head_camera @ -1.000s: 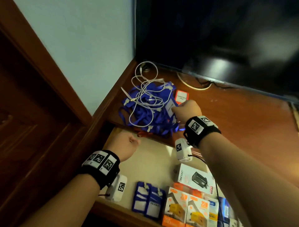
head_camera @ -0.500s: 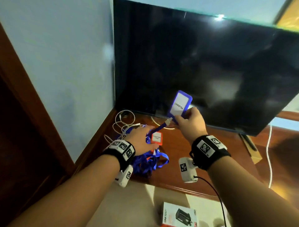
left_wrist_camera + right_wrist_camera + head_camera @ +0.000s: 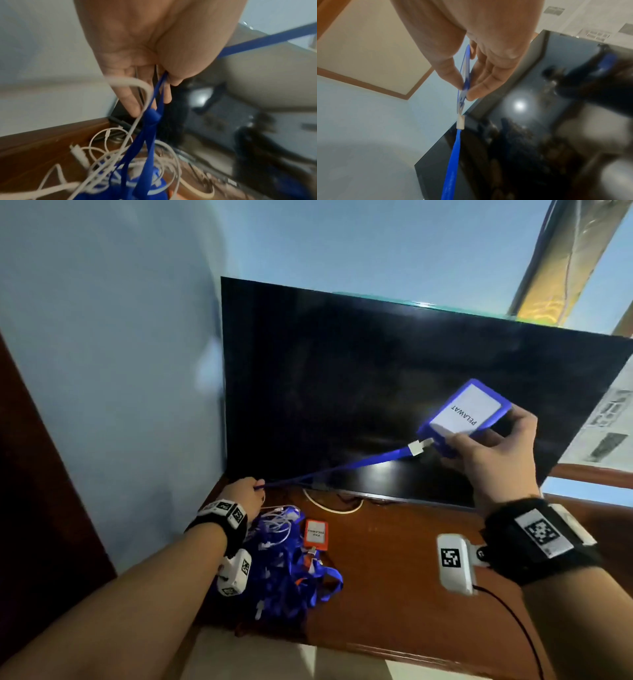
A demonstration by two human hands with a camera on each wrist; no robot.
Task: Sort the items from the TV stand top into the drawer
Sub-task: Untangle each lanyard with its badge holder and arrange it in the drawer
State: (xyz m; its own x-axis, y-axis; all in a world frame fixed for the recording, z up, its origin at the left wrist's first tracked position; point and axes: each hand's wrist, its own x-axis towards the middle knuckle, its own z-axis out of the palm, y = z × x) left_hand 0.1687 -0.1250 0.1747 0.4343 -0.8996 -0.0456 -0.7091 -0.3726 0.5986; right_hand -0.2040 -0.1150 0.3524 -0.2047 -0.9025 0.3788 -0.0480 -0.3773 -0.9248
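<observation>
At the near edge of the dark brown wooden TV stand top (image 3: 404,587), a tangled heap of blue fabric lanyards (image 3: 287,580) is lying with thin white cables (image 3: 277,523) looped through it, and a small orange card holder (image 3: 315,535) is resting face up against the heap's right side. Just beyond the heap, the left hand (image 3: 244,495) is pinching a blue lanyard strap (image 3: 342,467) between thumb and fingers, with further strap loops and a white cable hanging down from the grip in the left wrist view. The strap is stretching taut, up and to the right, to a white clip (image 3: 418,446) on a blue rectangular card holder with a white "PELAWAT" insert (image 3: 466,414). The right hand (image 3: 493,453) is gripping that holder by its lower edge, thumb on the front and fingers behind, holding it raised above the stand in front of the black flat TV screen (image 3: 342,392). Behind the screen is standing a pale blue wall (image 3: 113,354).
</observation>
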